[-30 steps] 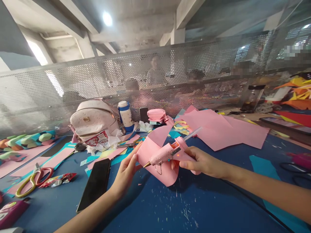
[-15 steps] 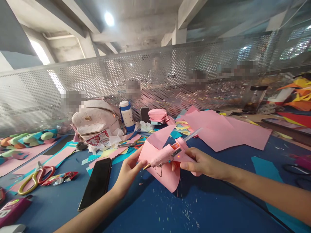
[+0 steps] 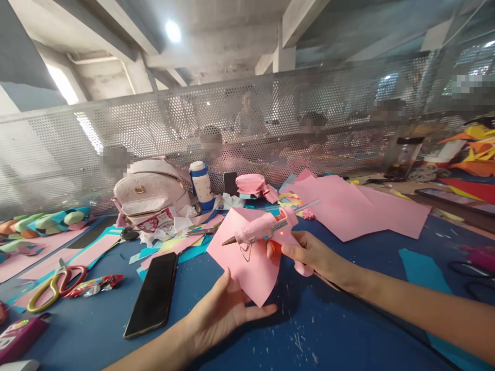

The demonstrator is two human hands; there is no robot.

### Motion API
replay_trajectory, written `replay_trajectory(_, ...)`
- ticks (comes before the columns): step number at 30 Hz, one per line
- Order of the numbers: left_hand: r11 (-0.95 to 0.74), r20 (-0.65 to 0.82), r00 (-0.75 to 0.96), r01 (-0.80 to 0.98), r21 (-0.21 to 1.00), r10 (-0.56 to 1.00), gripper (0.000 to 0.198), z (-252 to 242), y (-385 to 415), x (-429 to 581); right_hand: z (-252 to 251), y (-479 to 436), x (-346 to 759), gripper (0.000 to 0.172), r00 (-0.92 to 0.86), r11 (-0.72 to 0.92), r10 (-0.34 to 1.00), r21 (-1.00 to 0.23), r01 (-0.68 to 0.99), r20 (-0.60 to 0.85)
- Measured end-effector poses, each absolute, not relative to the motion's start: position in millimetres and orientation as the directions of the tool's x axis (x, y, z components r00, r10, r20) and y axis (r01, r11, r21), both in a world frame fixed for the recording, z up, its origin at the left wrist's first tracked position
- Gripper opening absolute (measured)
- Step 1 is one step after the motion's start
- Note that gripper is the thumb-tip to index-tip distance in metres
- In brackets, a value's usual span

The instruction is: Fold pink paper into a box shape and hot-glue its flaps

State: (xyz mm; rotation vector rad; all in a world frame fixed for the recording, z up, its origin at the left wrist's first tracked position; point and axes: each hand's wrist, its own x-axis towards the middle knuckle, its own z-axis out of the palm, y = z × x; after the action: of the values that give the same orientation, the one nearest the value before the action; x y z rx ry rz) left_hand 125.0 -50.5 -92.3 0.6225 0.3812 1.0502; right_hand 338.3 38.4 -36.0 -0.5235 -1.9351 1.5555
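Observation:
My right hand (image 3: 309, 255) is wrapped round the handle of a pink glue gun (image 3: 266, 232). The gun's nozzle points left, a glue stick pokes out of its rear and a small orange light glows on its side. Behind and below the gun is a curved piece of pink paper (image 3: 251, 281), its lower corner pointing down. My left hand (image 3: 222, 306) is at the paper's lower left edge, thumb up and fingers stretched out underneath, apart from one another. Whether the left fingers bear the paper's weight I cannot tell.
Left of my hands lie a black phone (image 3: 152, 293), scissors (image 3: 58, 286) and a candy wrapper (image 3: 96, 286). Behind stand a backpack (image 3: 152, 188) and a bottle (image 3: 201, 185), before a perforated metal screen (image 3: 170, 123). Large pink sheets (image 3: 344, 203) lie at the back right.
My left hand has let go of the paper's upper left edge and moved down and right, its fingers opening. The paper has turned, and the glue gun has shifted slightly left and up.

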Motion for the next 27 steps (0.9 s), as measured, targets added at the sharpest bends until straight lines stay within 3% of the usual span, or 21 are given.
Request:
replay_trajectory(5, 0.331, -0.024, 0.399, -0.724, 0.605, 0.917, 0.043, -91.7, -50.2, 125.1, -38.1, 28.8, 334.9, 0.039, -0.771, 0.239, 0.610, -0.970, -0.041, 0.183)
replay_trajectory(10, 0.243, -0.063, 0.269, -0.714, 0.657, 0.961, 0.041, -95.0, -48.1, 124.5, -43.7, 23.9, 335.0, 0.032, -0.787, 0.215, 0.598, -0.976, -0.023, 0.150)
replay_trajectory(16, 0.217, -0.131, 0.175, -0.729, 0.650, 0.976, 0.040, -99.9, -48.6, 119.4, -39.0, 22.8, 347.7, 0.039, -0.734, 0.207, 0.669, -0.978, 0.034, 0.116)
replay_trajectory(23, 0.242, -0.181, 0.164, -0.736, 0.632, 0.970, 0.020, -104.8, -48.5, 114.5, -18.7, 24.6, 369.8, 0.030, -0.613, 0.407, 0.729, -0.913, 0.029, 0.306)
replay_trajectory(27, 0.233, -0.151, 0.178, -0.724, 0.649, 0.972, 0.019, -107.0, -49.1, 114.8, -11.5, 21.2, 369.1, 0.028, -0.631, 0.403, 0.718, -0.915, 0.032, 0.294)
